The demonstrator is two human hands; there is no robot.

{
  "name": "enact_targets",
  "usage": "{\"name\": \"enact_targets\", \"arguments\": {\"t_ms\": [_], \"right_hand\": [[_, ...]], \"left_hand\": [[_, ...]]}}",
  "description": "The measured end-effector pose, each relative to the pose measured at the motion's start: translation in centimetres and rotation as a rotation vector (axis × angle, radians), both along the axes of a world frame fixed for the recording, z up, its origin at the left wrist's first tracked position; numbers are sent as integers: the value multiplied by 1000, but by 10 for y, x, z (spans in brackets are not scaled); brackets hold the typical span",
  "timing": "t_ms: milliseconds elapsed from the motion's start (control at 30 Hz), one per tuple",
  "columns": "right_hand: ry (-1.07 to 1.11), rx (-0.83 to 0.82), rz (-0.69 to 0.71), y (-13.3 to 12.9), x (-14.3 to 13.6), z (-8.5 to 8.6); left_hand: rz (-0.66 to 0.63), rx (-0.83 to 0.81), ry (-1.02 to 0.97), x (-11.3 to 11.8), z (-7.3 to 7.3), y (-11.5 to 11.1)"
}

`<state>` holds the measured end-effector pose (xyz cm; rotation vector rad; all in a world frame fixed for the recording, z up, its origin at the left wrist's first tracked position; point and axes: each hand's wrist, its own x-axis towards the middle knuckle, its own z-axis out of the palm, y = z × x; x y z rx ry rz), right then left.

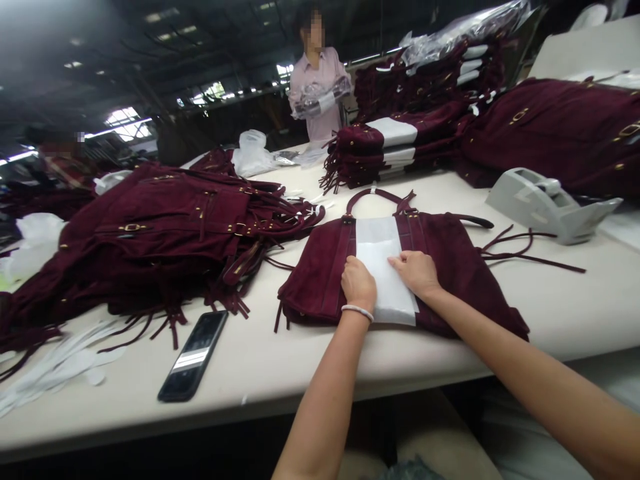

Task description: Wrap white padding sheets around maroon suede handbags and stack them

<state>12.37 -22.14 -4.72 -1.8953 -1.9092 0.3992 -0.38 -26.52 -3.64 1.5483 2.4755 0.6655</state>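
Observation:
A maroon handbag (320, 277) lies flat on the table in front of me, its looped handle on the far side. Around its middle runs a white paper band (379, 247). My left hand (359, 283) is closed at the band's left edge, knuckles up, with a light bracelet on the wrist. From the right, my right hand (416, 272) rests on the band, its fingers curled and pinched at the paper. Both hands press close to the bag, and the fingertips are partly hidden.
A grey tape dispenser (545, 203) stands to the right. Left lie a heap of maroon bags (165, 233), a phone (193, 360) and white paper strips (60, 367). Banded bags (395, 143) are stacked behind. Across the table, a person (320, 80) holds a plastic-wrapped bundle.

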Motion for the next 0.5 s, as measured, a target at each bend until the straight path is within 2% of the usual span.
{"name": "enact_targets", "arguments": {"t_ms": [267, 367, 500], "right_hand": [[90, 158, -27, -5, 4, -8], [151, 138, -8, 2, 9, -12], [210, 29, 43, 12, 14, -13]], "left_hand": [[-67, 66, 55, -5, -4, -4], [-100, 104, 19, -6, -6, -5], [-132, 113, -93, -11, -4, -4]]}}
